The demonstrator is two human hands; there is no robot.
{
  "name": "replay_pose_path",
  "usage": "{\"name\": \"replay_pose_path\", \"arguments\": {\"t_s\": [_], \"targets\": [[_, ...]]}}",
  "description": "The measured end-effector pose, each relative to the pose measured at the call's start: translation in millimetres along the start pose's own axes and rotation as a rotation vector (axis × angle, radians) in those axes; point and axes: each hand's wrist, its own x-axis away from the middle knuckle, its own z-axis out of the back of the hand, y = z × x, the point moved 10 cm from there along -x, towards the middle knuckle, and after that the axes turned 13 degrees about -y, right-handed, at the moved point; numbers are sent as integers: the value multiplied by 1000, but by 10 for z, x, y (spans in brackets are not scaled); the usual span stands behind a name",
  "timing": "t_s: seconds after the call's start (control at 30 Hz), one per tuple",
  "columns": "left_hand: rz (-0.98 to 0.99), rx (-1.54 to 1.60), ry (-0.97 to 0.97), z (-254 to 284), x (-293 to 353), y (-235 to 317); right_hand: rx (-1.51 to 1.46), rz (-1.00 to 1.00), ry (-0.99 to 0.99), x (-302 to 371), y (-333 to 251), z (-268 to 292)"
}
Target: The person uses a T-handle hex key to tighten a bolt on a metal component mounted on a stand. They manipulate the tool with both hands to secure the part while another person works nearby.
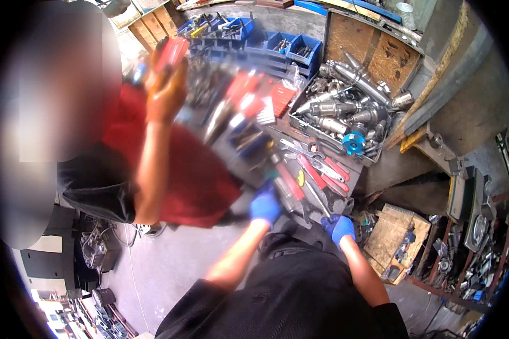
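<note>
My left hand (264, 204), in a blue glove, is smeared by motion at the near edge of the bench. Just beyond it are blurred metal tools and a red-handled tool (288, 179); I cannot tell whether it touches them. My right hand (340, 227), also blue-gloved, has its fingers closed at the near end of a slim metal tool (318, 195), whose exact kind is unclear. Past that lie red-handled pliers (312, 171), an adjustable wrench (327, 168) and a small yellow piece (301, 178).
An open case (373, 39) full of metal tool holders (345, 107) stands at the far right. Blue bins (305, 51) line the back. On the left a co-worker in a red apron (181, 169) raises a red object (172, 52) in an orange-gloved hand. A wooden box (390, 237) sits lower right.
</note>
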Motion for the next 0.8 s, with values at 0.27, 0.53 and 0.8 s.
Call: {"name": "replay_pose_path", "arguments": {"t_s": [0.27,0.53,0.8], "targets": [[-40,-16,9,-53,-36,-55,-3,-22,-30,-45,56,-37],[-102,-36,15,-97,-82,-75,10,13,-42,-50,54,-70],[-104,63,-49,19,-10,9,-11,15,-35,-93,21,-120]]}}
